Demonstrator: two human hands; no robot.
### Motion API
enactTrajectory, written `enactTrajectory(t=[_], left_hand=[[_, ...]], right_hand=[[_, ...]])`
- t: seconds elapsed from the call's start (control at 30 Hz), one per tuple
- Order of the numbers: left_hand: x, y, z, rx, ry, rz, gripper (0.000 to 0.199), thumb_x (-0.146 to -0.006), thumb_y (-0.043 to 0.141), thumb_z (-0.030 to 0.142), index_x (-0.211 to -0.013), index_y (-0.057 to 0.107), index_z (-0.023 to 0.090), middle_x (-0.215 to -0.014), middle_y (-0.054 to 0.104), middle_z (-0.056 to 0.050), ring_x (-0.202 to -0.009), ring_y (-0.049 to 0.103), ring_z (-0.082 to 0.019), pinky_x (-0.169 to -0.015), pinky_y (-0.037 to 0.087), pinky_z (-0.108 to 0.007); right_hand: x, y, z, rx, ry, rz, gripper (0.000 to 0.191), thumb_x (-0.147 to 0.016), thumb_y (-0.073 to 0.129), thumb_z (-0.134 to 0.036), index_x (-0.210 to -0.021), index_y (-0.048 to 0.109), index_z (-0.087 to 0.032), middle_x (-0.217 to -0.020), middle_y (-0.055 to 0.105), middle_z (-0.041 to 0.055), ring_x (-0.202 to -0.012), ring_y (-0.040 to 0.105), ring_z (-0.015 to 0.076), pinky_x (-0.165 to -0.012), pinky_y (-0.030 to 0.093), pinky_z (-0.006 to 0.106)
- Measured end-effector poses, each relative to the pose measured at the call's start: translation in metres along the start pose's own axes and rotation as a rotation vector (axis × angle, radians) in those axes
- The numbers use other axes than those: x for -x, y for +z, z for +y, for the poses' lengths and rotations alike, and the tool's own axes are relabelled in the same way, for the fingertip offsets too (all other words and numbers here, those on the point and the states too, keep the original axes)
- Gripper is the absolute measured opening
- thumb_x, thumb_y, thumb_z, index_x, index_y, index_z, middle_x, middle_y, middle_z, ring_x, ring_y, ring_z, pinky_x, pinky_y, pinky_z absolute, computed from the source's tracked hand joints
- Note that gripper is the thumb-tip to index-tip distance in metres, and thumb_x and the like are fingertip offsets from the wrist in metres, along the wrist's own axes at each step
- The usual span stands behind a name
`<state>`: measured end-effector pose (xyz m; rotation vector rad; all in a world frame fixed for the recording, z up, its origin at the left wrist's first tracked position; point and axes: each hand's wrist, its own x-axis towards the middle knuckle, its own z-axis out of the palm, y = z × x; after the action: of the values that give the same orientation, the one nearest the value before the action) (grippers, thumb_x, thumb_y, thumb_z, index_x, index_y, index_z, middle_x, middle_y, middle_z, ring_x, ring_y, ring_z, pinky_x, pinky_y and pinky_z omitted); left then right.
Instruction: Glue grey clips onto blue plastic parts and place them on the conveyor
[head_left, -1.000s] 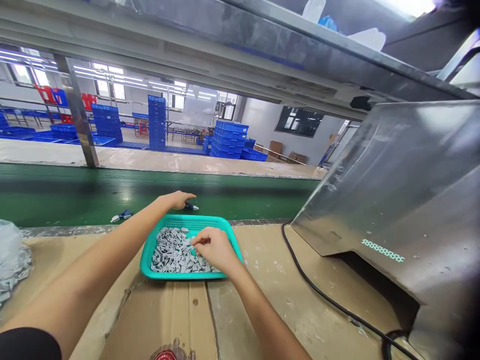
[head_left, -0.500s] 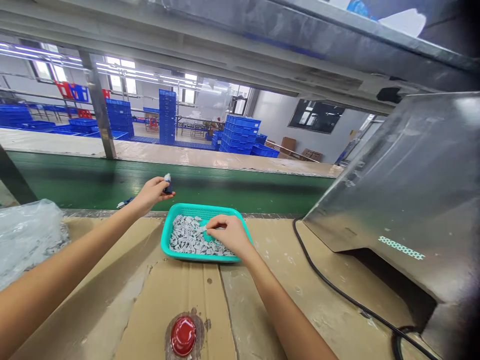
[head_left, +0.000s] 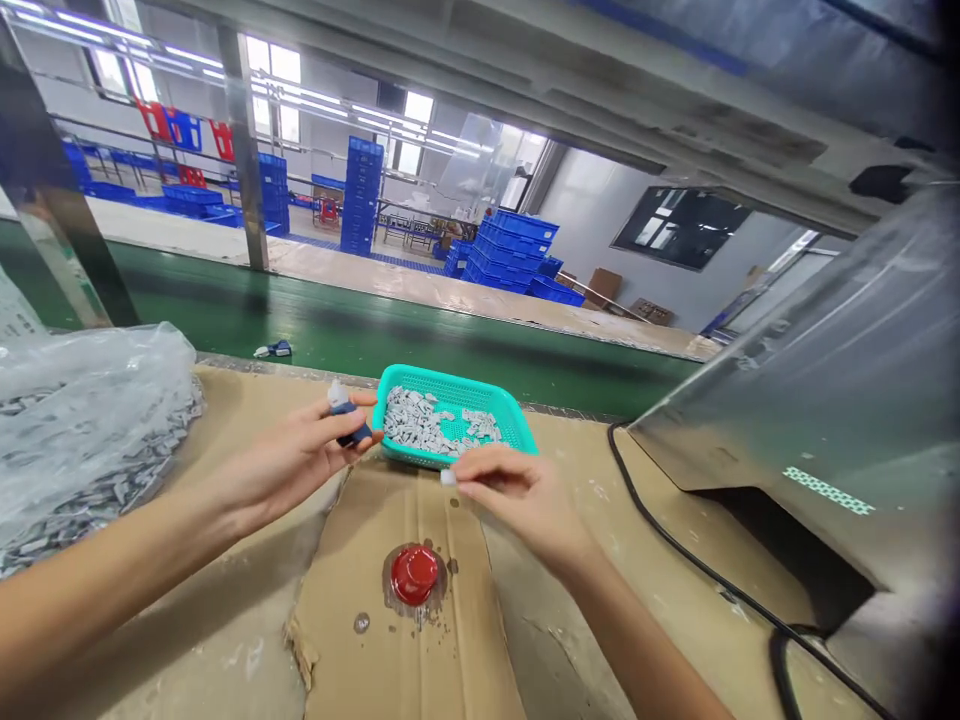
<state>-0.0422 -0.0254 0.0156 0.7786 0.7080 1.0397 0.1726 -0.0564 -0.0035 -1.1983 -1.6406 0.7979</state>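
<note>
Turquoise plastic, perforated and shallow, formed the basket (head_left: 459, 379), the landmark for all positions below. Small light-grey plastic parts (head_left: 409, 420) lay loose inside it, with gaps between the heaps.

Left hand (head_left: 296, 450): just left of the basket, closed in a narrow grip on a dark-blue piece with a pale tip (head_left: 356, 437), tip upward. Whether the fingertips touched the basket's rim could not be determined.

Right hand (head_left: 536, 500): at the basket's near side, thumb and index finger pinched on a small whitish part (head_left: 448, 477). Its exact shape was too small to read.

On brown cardboard (head_left: 337, 665), nearer the wearer than the basket, sat a glossy red domed object (head_left: 414, 573) in a wet-looking patch. A similar dark-blue and pale piece (head_left: 279, 348) lay on the green surface (head_left: 337, 335), beyond the basket and to its left.

Handling, as judged: sound practice called for a light pinch at the whitish part's edge, a steady hold on the blue body, an unobstructed pale tip, and wrists clear of the wet patch.
</note>
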Motion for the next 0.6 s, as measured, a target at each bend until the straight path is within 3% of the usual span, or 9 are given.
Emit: enactTrajectory(t=[0.2,0.43,0.6], left_hand=[[0.000,-0.006,0.000,0.001,-0.005,-0.114,0.038,-0.077,0.055,0.011,-0.113,0.053,0.022,-0.087,0.063,-0.002,-0.086,0.059,-0.012,-0.085,0.047,-0.022],[0.007,-0.007,0.002,-0.049,-0.015,-0.147,0.036,-0.077,0.057,0.014,-0.112,0.054,0.022,-0.092,0.062,-0.004,-0.078,0.058,-0.009,-0.078,0.047,-0.020],[0.005,-0.007,0.001,-0.070,-0.052,-0.154,0.031,-0.077,0.056,0.012,-0.106,0.057,0.019,-0.090,0.063,-0.004,-0.082,0.059,-0.010,-0.077,0.047,-0.019]], right_hand=[[0.043,0.014,-0.006,0.162,0.018,-0.075,0.012,-0.068,0.061,-0.011,-0.067,0.069,-0.020,-0.074,0.067,0.0047,-0.074,0.061,0.0181,-0.072,0.049,0.033],[0.047,0.021,-0.005,0.179,-0.048,-0.090,0.013,-0.069,0.059,-0.009,-0.067,0.068,-0.019,-0.073,0.067,0.0058,-0.073,0.061,0.0187,-0.070,0.049,0.034],[0.048,0.023,-0.004,0.211,-0.058,-0.082,0.012,-0.070,0.059,-0.009,-0.068,0.068,-0.018,-0.073,0.067,0.0063,-0.073,0.060,0.0187,-0.071,0.048,0.035]])
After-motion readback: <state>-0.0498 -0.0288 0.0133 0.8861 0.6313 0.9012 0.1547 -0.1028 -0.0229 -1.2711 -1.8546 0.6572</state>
